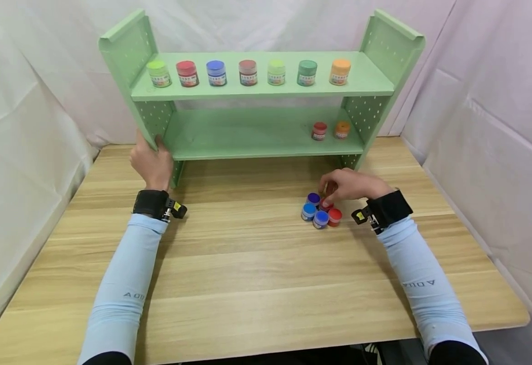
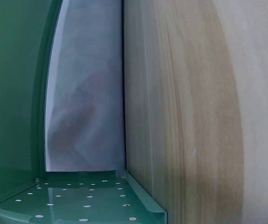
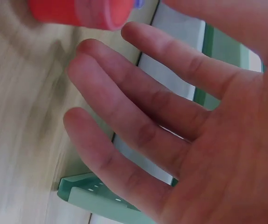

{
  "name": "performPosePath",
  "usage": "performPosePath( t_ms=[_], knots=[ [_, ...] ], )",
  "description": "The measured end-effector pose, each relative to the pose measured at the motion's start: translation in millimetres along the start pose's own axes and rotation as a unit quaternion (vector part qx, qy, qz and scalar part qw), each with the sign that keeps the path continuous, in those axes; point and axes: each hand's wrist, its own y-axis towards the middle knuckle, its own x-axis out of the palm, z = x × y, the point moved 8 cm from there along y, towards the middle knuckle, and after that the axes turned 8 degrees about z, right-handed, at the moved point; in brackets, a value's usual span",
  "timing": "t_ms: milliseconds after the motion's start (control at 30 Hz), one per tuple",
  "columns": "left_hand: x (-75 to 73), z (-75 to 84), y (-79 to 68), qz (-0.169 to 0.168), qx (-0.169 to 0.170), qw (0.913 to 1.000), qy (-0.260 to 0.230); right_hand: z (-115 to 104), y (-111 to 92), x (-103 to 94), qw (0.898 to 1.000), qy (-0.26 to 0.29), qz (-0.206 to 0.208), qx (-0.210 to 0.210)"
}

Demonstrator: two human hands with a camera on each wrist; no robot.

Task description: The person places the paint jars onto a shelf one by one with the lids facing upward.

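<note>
My left hand (image 1: 152,163) holds the lower left side panel of a green two-tier shelf (image 1: 266,133), with the thumb on the inner side. My right hand (image 1: 350,183) is over a small cluster of paint jars on the table. Its thumb overlaps the rear red jar (image 1: 326,205) in the head view. In the right wrist view the fingers (image 3: 138,88) reach out loosely, the index fingertip close to a red jar (image 3: 78,11). Beside them stand another red jar (image 1: 335,217), a dark blue jar (image 1: 313,198) and two lighter blue jars (image 1: 320,219).
Several larger jars, among them a blue one (image 1: 216,73), line the upper tier. A small red jar (image 1: 319,131) and an orange jar (image 1: 342,130) stand at the right of the lower tier. The shelf stands on a wooden table (image 1: 248,274), with white cloth (image 1: 498,126) around it.
</note>
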Motion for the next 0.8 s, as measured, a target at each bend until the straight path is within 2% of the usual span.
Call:
performPosePath(
  t_ms=[300, 467, 800],
  knots=[
    [1.1, -0.3, -1.6, -0.001, 0.001, 1.0, -0.002, 17.3, -0.1, -2.8, 1.0, -0.005, 0.015, 0.014],
    [0.9, -0.8, -0.9, -0.001, -0.003, 1.0, -0.003, 25.3, -0.6, -6.1, 1.0, 0.011, 0.022, -0.001],
    [0.3, -0.4, -1.4, 0.0, -0.007, 1.0, -0.006, 36.9, 0.0, -15.7, 0.998, 0.006, 0.068, -0.011]
  ],
)
